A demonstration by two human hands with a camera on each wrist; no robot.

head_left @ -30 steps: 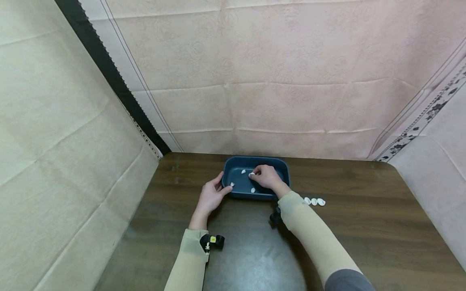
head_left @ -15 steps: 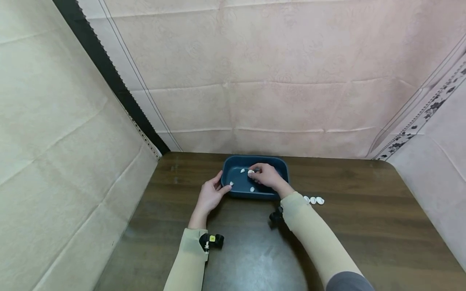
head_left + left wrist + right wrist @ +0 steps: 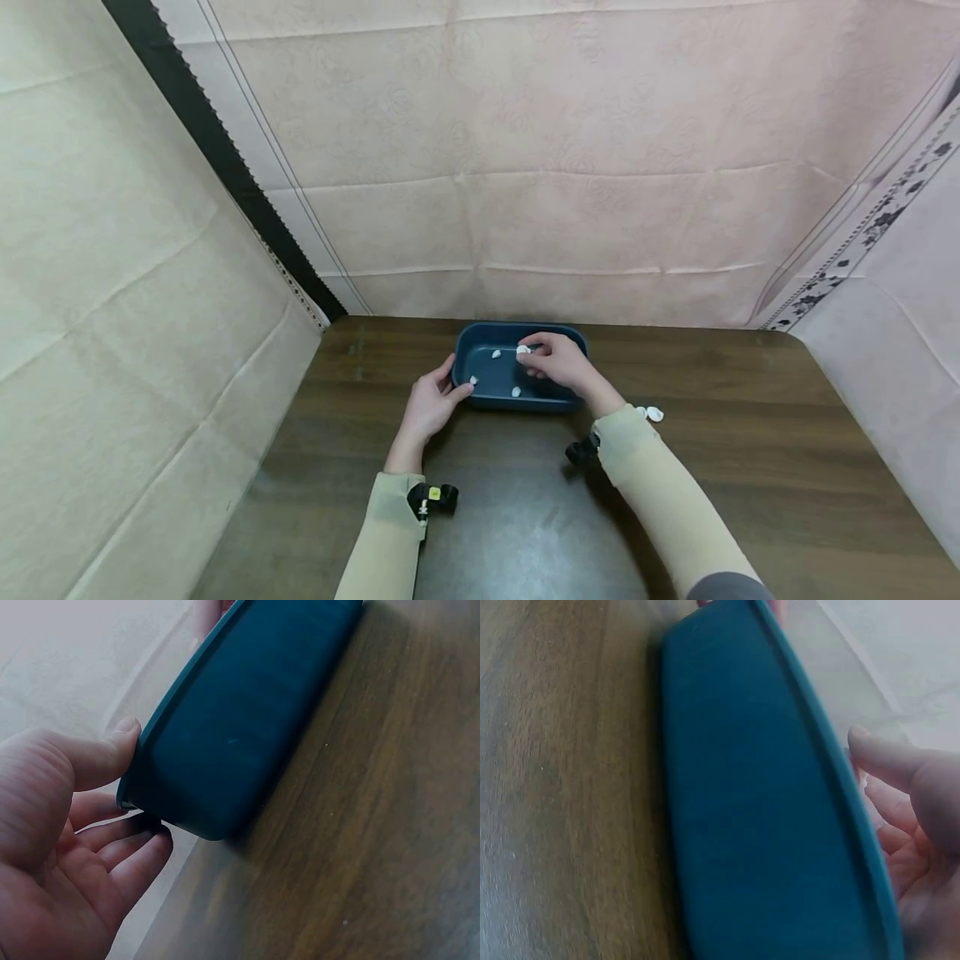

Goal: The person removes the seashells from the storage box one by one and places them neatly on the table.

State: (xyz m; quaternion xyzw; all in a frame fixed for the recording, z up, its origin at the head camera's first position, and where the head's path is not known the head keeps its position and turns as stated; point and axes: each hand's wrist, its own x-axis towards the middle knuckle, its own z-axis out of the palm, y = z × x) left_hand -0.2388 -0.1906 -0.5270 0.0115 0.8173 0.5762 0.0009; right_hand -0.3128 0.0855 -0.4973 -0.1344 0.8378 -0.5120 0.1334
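In the head view, a dark blue rectangular tray [image 3: 517,404] sits near the table's far edge. My left hand [image 3: 431,405] grips its left end, thumb at the front rim and fingers round the corner; the left wrist view shows the thumb [image 3: 112,754] against the rim. Over the tray's inside, my right hand [image 3: 561,362] pinches a small white shell-like piece [image 3: 522,350] between thumb and fingertips. Several similar pieces lie in the tray, among them one at the back [image 3: 497,354] and one near the front [image 3: 516,392]. In the right wrist view, the tray wall mostly hides the held piece.
Right of the tray, white pieces [image 3: 655,414] lie on the wooden table [image 3: 750,450], partly covered by the right sleeve [image 3: 660,483]. Pale cloth [image 3: 562,225] hangs behind the table and at both sides. Each wrist carries a small black camera [image 3: 435,498].
My right hand has risen slightly and shifted right, still pinching the white piece. Its sleeve now covers more of the row on the table. The left hand keeps its grip on the tray.
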